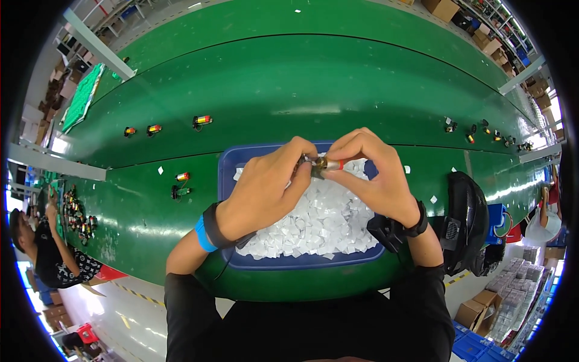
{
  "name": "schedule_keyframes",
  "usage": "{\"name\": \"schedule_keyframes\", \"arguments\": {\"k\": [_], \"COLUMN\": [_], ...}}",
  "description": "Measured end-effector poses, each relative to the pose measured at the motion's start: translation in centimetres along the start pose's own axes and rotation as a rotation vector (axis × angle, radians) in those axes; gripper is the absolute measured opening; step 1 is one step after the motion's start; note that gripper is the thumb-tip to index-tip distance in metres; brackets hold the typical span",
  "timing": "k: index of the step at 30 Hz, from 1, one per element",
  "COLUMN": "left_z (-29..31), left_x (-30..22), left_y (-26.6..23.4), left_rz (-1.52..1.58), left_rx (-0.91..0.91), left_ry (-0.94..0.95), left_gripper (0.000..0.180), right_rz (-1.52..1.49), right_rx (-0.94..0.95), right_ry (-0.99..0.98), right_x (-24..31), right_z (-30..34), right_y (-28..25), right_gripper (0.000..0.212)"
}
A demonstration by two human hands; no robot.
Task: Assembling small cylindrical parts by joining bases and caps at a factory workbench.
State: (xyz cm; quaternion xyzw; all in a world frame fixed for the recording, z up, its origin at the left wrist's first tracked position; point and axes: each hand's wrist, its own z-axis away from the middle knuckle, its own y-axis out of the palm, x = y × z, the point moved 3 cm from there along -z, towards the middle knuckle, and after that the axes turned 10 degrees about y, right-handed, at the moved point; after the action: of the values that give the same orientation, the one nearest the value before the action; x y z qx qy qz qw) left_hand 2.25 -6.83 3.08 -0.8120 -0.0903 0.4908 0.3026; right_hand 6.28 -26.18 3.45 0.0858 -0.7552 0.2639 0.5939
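Note:
Above a blue tray (301, 264) heaped with small white square pieces (319, 223), my two hands meet over a small cylindrical part (330, 165) with a silver body, a dark end and a red tip. My left hand (265, 184) pinches its dark left end, and my fingers hide some of that end. My right hand (383, 172) grips the silver and red end between thumb and fingers. Left of the tray lie a red-and-yellow cylindrical part (182, 177) and a dark part with green on it (180, 191).
Three similar cylinders, one of them here (202, 120), lie farther left on the green table (362, 72). Several more (470, 138) are at the far right. A black bag (469, 223) and blue box (496, 220) sit at right. A co-worker (51, 241) is beside a pile of parts (78, 217).

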Motion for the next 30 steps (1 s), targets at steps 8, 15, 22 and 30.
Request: {"name": "schedule_keyframes", "arguments": {"k": [8,15,22,30], "left_z": [0.1,-0.3,-0.1,0.5], "left_x": [0.5,1.3,0.3,0.6], "left_y": [0.2,-0.3,-1.8,-0.4], "left_rz": [0.3,1.093,0.549,0.682], "left_rx": [0.019,0.032,0.156,-0.045], "left_ry": [-0.019,-0.352,-0.265,-0.216], "left_gripper": [0.012,0.022,0.017,0.024], "right_rz": [0.272,0.344,0.332,0.592], "right_rx": [0.014,0.041,-0.045,-0.235], "right_ry": [-0.264,-0.414,-0.39,-0.59], "right_x": [1.2,2.2,2.2,2.7], "right_z": [0.0,0.6,0.6,1.0], "right_y": [-0.1,0.7,0.1,1.3], "right_gripper": [0.026,0.025,0.026,0.029]}}
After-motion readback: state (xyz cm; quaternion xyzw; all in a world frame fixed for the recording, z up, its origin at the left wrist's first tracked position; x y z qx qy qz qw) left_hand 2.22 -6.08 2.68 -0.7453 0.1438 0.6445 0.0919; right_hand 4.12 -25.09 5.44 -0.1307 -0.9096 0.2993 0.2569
